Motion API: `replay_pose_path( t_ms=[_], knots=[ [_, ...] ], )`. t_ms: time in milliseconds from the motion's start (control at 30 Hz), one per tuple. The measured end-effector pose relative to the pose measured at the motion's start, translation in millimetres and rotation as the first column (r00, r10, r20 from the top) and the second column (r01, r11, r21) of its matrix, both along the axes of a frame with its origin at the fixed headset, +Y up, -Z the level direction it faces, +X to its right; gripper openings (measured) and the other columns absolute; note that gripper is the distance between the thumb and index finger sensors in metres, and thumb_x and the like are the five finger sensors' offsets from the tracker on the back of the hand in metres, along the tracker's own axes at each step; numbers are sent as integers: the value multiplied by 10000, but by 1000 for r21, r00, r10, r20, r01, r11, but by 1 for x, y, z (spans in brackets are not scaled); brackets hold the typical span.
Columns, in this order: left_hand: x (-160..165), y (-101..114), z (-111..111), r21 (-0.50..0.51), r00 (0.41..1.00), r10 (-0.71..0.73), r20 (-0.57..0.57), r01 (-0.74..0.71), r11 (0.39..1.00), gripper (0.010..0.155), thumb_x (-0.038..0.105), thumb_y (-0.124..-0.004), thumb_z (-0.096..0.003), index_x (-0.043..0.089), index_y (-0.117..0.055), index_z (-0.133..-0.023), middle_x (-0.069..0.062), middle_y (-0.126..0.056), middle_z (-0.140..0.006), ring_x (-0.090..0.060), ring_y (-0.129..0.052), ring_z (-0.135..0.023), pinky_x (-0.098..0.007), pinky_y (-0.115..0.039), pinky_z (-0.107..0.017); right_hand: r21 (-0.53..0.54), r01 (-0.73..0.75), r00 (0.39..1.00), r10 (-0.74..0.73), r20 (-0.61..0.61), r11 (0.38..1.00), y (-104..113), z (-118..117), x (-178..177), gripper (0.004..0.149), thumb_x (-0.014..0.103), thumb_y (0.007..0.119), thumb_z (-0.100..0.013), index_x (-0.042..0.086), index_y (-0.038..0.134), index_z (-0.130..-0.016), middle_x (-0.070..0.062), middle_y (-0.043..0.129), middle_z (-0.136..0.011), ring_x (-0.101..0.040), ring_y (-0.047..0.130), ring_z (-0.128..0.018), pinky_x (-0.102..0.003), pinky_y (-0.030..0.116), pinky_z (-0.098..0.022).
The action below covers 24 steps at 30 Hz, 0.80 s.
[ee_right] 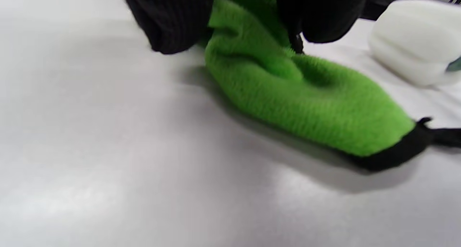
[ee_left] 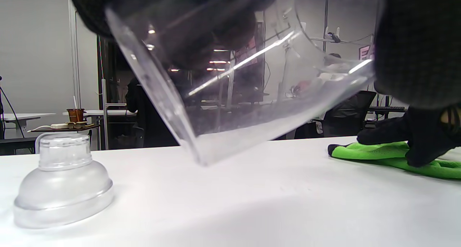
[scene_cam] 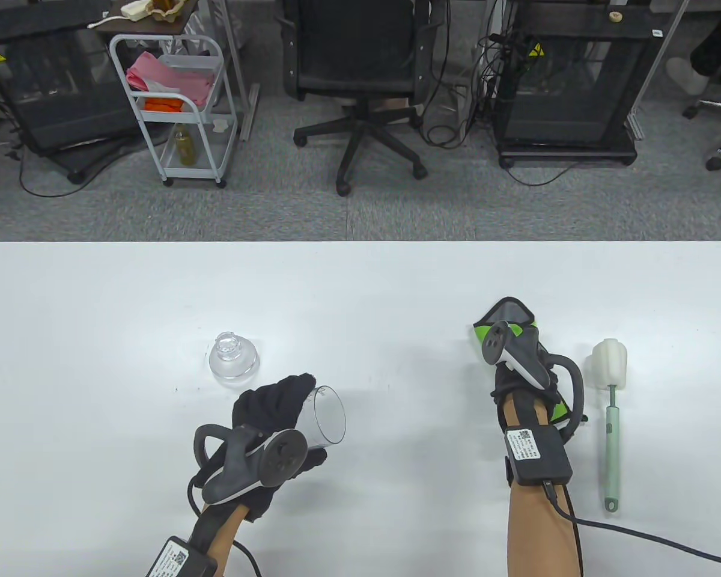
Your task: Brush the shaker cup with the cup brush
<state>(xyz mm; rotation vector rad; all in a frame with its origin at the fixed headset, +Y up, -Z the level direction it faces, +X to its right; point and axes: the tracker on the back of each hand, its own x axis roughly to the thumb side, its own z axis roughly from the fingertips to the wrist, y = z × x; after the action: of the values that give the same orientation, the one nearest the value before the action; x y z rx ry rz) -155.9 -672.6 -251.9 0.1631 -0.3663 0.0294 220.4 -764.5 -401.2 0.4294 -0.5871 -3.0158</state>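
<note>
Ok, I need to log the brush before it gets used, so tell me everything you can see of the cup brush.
The cup brush lies flat on the white table, untouched, just right of the right hand and the green cloth. Its white, ribbed, sponge-like head points away from the person; a slim pale-green handle, seemingly plastic, runs back toward them, ending in a small loop.

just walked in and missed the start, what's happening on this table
A person in sensor gloves is getting set to clean a shaker cup. The left hand holds the clear shaker cup tilted above the table; its lid sits apart on the table. The right hand rests on a green cloth. The cup brush lies untouched beside it, so brushing hasn't begun.
</note>
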Motion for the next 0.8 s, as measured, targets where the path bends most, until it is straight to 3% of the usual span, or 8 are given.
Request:
replay_pose_path(
  t_ms=[200,333,400,500,633,700,800],
  knots=[
    [7,-1,-1,-14,1000,-4,20,4,1000,1130,690,-965,-245,249,-385,-1108,-11,-653,-1131,-323,-878,-959,-630,-707,-666,103,-131,988,139,-71,986,-3,-5,-11,601,262,875,-359,317,662,-918,-164,677,-1022,-394,917,-664,-332,918,-470],
    [13,-4,-3,-36,999,-16,30,17,999,1145,692,-979,-224,223,-419,-1105,-37,-703,-1111,-308,-912,-949,-603,-747,-651,142,-113,986,129,-104,983,4,0,-16,435,238,868,-360,295,799,-786,-173,847,-874,-353,1012,-519,-296,958,-347],
    [13,-4,-4,-49,1000,11,-6,-11,999,1186,706,-975,-216,135,-432,-1103,-58,-741,-1084,-311,-953,-919,-596,-778,-632,154,-67,988,87,-130,986,8,5,-18,400,229,870,-356,288,819,-748,-152,914,-799,-350,1035,-461,-297,963,-294],
    [10,-5,-8,-92,994,103,-41,-107,990,1219,710,-977,-215,81,-420,-1098,-73,-758,-1064,-317,-975,-897,-598,-794,-614,168,77,989,-54,-136,983,21,19,-19,407,231,850,-367,270,783,-766,-128,942,-752,-343,1035,-413,-313,947,-254],
    [2,-7,-11,-155,973,224,-64,-231,960,1226,721,-970,-228,68,-402,-1096,-67,-760,-1050,-318,-976,-905,-601,-795,-619,337,363,931,-331,-152,869,56,46,-27,442,231,824,-385,244,735,-818,-133,917,-757,-341,1018,-408,-323,933,-248],
    [-2,-10,-13,-190,953,297,-57,-303,934,1223,713,-965,-242,75,-368,-1098,-54,-728,-1067,-323,-948,-927,-612,-781,-628,372,498,867,-455,-204,783,68,61,-36,450,239,801,-404,244,698,-842,-136,882,-780,-344,993,-426,-336,914,-263],
    [-9,-14,-16,-243,878,471,-81,-476,845,1224,696,-961,-266,65,-318,-1095,-62,-687,-1084,-354,-915,-943,-623,-777,-622,377,660,751,-589,-300,650,82,84,-57,489,244,777,-420,238,647,-891,-148,863,-799,-344,982,-441,-346,907,-275]
  ],
)
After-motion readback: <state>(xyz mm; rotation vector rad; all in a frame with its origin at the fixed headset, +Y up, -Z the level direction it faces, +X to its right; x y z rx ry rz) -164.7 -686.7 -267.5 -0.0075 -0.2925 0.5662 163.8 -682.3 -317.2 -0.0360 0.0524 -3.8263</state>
